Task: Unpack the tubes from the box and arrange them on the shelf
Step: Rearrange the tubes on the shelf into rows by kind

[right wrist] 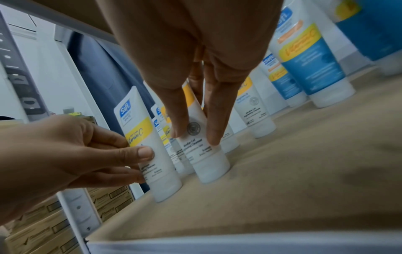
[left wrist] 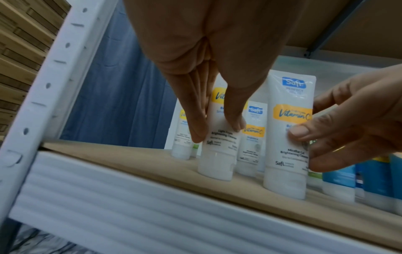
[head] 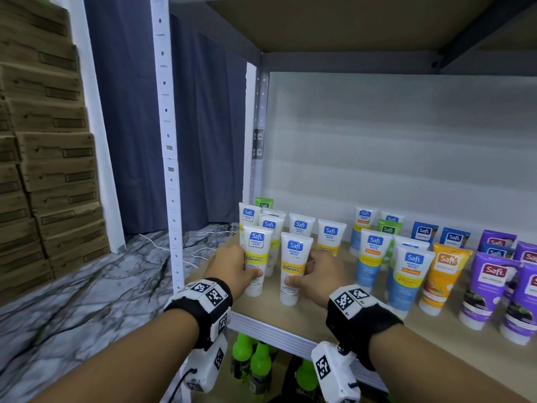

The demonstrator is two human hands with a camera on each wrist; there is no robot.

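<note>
Head: left hand point(head: 232, 266) grips left front tube point(head: 255, 263), right hand point(head: 316, 276) grips right front tube point(head: 293, 267); both tubes stand cap-down on the shelf point(head: 313, 318), more tubes just behind the grips.
Left wrist: fingers point(left wrist: 195, 127) and thumb pinch the tube above its cap.
Right wrist: fingers point(right wrist: 214, 130) and thumb clamp the other tube likewise; cap touches the board.

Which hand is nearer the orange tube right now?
Right. The right hand grips a white tube two rows left of the orange tube; the left hand is farther left, on another white tube.
</note>
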